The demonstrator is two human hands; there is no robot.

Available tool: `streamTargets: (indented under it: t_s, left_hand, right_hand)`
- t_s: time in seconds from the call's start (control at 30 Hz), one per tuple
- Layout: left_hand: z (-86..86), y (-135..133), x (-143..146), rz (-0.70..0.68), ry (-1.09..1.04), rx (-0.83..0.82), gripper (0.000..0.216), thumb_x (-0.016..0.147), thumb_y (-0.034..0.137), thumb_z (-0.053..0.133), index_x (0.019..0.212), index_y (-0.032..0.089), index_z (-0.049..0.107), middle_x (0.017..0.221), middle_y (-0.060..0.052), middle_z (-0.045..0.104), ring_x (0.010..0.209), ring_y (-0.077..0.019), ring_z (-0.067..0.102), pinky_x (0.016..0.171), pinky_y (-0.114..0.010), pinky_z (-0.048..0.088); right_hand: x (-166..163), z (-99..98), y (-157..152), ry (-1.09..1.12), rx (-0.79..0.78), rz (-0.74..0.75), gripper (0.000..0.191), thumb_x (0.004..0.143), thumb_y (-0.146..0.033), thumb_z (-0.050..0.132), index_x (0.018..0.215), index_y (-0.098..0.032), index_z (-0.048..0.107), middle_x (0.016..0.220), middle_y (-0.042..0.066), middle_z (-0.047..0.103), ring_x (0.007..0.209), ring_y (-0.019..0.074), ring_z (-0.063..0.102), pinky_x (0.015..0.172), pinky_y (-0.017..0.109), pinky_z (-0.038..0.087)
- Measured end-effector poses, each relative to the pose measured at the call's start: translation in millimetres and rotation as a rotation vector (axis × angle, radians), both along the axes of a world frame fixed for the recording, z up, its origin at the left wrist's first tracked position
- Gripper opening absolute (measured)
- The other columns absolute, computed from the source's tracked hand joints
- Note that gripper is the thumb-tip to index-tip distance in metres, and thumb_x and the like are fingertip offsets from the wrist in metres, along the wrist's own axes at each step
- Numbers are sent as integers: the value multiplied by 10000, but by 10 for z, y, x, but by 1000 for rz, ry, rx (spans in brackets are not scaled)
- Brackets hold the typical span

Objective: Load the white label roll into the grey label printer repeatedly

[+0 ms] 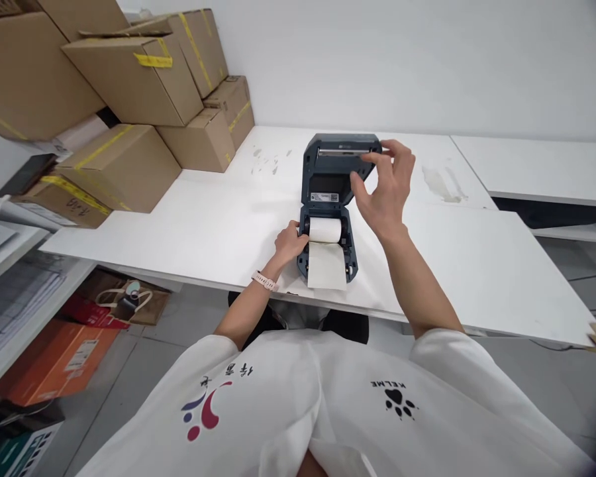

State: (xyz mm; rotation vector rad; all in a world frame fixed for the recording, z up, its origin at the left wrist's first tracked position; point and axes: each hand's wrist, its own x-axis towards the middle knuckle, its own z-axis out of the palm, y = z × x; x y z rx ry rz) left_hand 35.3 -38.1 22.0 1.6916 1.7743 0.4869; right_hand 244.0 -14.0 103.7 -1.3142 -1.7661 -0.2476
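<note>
Located on the smooth white rectangular table [218, 225], close to its near edge: a dark blue-grey plastic label printer [328, 208], boxy with clipped corners, with its hinged dark plastic lid [328, 164] raised on the far side. Seated in the dark plastic base [351, 260], a white paper roll [324, 230]; lying just nearer, a flat off-white paper strip [326, 266], reaching slightly past the base's near end.

At the left wall of the base, the left hand [291, 244], with fingers bent around the wall and thumb lapping over its rim; cannot tell how firmly pressed. At the lid's far right corner, the right hand [390, 189], with thumb and forefinger parted widely and the other fingers hooked on the rim; cannot tell whether touching the slim pale metal bar [345, 153] with the forefinger.

Probably stiff and fairly weighty in the base, yet apt to skid on so smooth a top; best braced low by both side walls. Likely lighter in the lid; best taken by its outer rim, clear of the metal bar, perhaps the most fragile part. Light, soft and easily creased in the paper, presumably; best pinched by its edges.
</note>
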Motion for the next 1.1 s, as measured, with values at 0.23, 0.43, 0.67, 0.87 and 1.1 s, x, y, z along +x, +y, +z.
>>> streamTargets:
  t_s: [0.23,0.43,0.67,0.87,1.1]
  left_hand:
    - [-56,-5,-13,-2,-7,9,428,862,281,508,1283,210,538,944,-70,726,918,-275,675,690,-335,425]
    - [-45,-14,-16,4,-30,8,450,851,274,507,1293,196,543,1003,-93,729,928,-281,676,711,-347,442]
    - [-30,-18,-3,19,-10,7,433,848,277,518,1274,210,552,996,-86,734,948,-279,682,755,-353,463]
    - [-19,-22,16,31,-11,9,428,841,276,519,1262,214,555,999,-75,730,964,-273,678,777,-355,458]
    - [-41,-20,-7,23,-31,1,442,833,281,527,1270,220,548,983,-72,722,934,-264,675,742,-339,449]
  right_hand:
    - [68,74,314,31,-67,66,448,964,-511,444,1351,-289,479,1568,129,396,1443,385,338,1145,695,307]
    - [26,146,514,57,-74,40,429,968,-448,447,1362,-279,452,1529,136,435,1420,363,361,1128,659,353]
    - [-231,-54,95,-242,-298,172,409,957,-365,480,1332,-213,532,1396,153,588,1335,371,500,1095,575,405]
    - [-435,-418,209,-699,-970,313,737,749,-443,750,1391,-176,509,1293,197,672,1169,411,644,952,505,504]
    - [26,-140,-73,-208,-893,609,744,690,-421,797,1368,-282,525,1395,75,622,1232,323,620,1015,438,521]
